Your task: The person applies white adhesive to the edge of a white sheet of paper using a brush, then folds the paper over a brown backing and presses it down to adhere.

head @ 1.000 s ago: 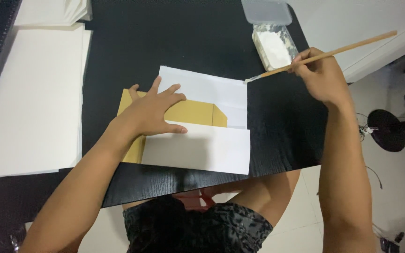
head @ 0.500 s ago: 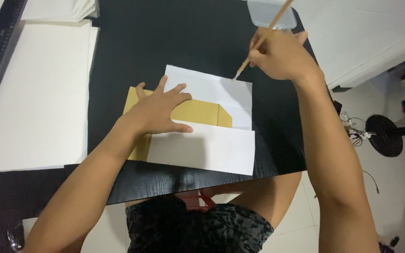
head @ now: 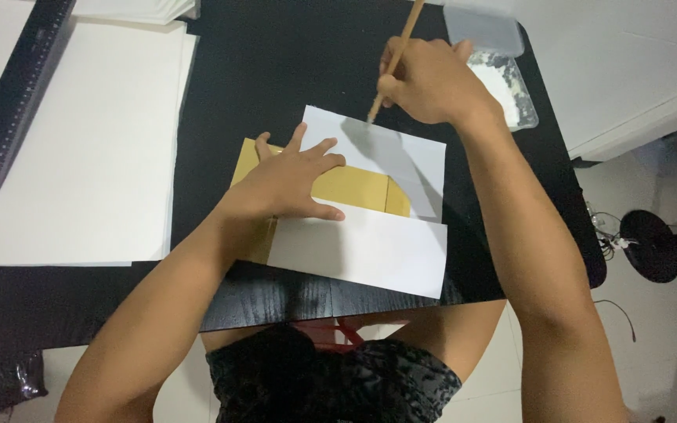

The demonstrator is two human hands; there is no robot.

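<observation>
My left hand (head: 290,180) lies flat, fingers spread, on a tan paper piece (head: 350,190) on the black table (head: 276,78). One white sheet (head: 401,160) sits behind the tan piece and another white sheet (head: 362,249) covers its near side. My right hand (head: 429,78) grips a thin wooden stick (head: 396,48), its lower tip touching the top edge of the far white sheet. A clear plastic tub (head: 507,86) with white paste stands just right of my right hand.
A large stack of white paper (head: 80,157) lies at the left with a black ruler (head: 17,102) across it. More white sheets (head: 135,8) sit at the back. A white counter (head: 628,63) stands at the right. A black stool base (head: 652,247) is on the floor.
My right hand has swung the stick away from the paste tub, left and towards me, until its tip came down on the far white sheet. My left hand has stayed pressed on the tan paper.
</observation>
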